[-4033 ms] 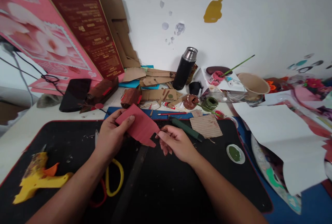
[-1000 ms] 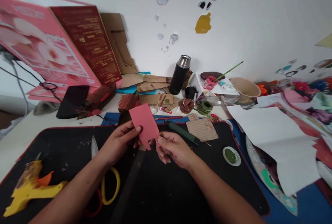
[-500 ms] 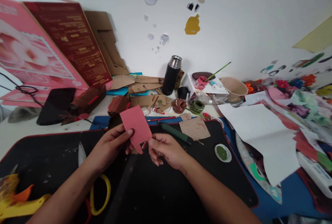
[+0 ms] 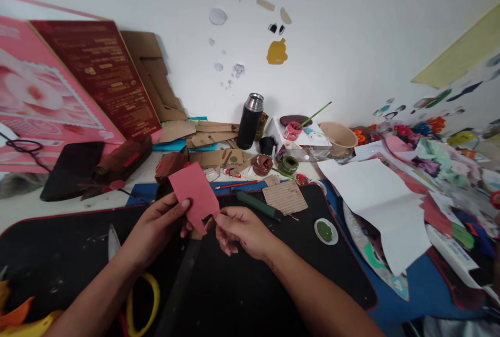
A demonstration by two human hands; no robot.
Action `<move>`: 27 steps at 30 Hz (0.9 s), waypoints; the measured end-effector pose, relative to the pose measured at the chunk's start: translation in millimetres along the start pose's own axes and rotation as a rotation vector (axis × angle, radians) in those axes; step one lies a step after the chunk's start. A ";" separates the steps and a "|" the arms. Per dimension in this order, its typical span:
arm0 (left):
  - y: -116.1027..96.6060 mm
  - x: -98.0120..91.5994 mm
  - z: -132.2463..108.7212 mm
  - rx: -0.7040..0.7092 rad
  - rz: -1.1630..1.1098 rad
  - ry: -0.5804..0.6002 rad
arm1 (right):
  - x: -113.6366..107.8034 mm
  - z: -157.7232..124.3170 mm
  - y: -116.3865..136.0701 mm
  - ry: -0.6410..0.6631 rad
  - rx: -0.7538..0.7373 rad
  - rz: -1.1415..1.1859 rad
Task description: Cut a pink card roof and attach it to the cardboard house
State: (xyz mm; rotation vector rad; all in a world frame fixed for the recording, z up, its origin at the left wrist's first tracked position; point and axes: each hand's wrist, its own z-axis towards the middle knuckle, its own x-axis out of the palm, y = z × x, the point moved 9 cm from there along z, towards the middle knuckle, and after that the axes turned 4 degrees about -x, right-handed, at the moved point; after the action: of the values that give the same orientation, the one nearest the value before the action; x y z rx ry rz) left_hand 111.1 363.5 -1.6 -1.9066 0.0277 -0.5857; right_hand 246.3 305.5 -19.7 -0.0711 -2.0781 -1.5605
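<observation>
A piece of pink paper [image 4: 194,191] with a notch cut in its lower edge is held up above the black mat [image 4: 250,285]. My left hand [image 4: 162,225] grips its left side, thumb on the front face. The fingertips of my right hand [image 4: 240,230] pinch its lower right corner beside the notch. Scissors [image 4: 147,303] with a yellow handle lie under my left forearm, partly covered by it. A green pen-like tool [image 4: 258,205] and a piece of corrugated cardboard [image 4: 287,197] rest beyond my right hand.
A small dish of green paint [image 4: 325,231] sits at the mat's right. Behind stand a black flask [image 4: 250,123], open paint jars [image 4: 262,165] and a beige bowl [image 4: 339,138]. White paper [image 4: 385,201] covers the right side. A yellow glue gun [image 4: 31,324] lies lower left.
The camera view has turned slightly right and up, so the scene sits further left and lower. Both hands keep their hold on the pink paper, which looks much the same.
</observation>
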 end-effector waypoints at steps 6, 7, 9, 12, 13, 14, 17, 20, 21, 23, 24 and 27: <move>-3.2 -6.3 -3.2 -0.046 -0.071 -0.048 | 5.0 -31.2 34.8 0.080 0.058 -0.239; -3.3 -7.4 -3.6 -0.055 -0.071 -0.058 | -2.7 -38.1 48.1 0.038 0.027 -0.277; -3.2 -9.7 -4.2 -0.074 -0.057 -0.085 | -27.8 -50.3 79.0 -0.097 -0.053 -0.353; -3.5 -8.9 -4.5 -0.082 0.003 -0.086 | -86.2 -65.3 133.8 -0.417 -0.225 -0.434; -3.2 -6.9 -4.5 -0.082 0.027 -0.068 | -106.3 -68.9 151.2 -0.512 -0.284 -0.431; -1.9 -4.7 -4.7 -0.088 0.047 -0.043 | -126.5 -72.0 167.0 -0.603 -0.334 -0.419; 5.5 -2.5 -5.8 -0.125 0.085 0.001 | -178.0 -77.5 207.7 -0.827 -0.434 -0.424; 13.2 -9.5 -5.6 -0.150 0.125 -0.022 | -208.6 -78.9 241.7 -0.948 -0.498 -0.477; 15.3 -12.5 -5.0 -0.153 0.141 -0.036 | -215.4 -77.5 250.3 -0.962 -0.497 -0.487; 20.8 -14.3 -3.4 -0.172 0.182 -0.023 | -226.9 -73.0 264.2 -0.979 -0.467 -0.514; 23.4 -14.6 -2.6 -0.180 0.205 -0.019 | -232.6 -70.2 269.5 -0.987 -0.442 -0.528; 30.3 -14.4 -2.3 -0.200 0.253 -0.030 | -250.4 -62.2 282.1 -1.031 -0.383 -0.570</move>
State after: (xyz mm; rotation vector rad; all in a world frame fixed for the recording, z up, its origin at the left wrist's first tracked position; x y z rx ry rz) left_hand 105.0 353.2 -33.0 -2.0645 0.3147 -0.3939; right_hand 583.0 409.5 128.5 -0.5693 -2.6260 -2.6580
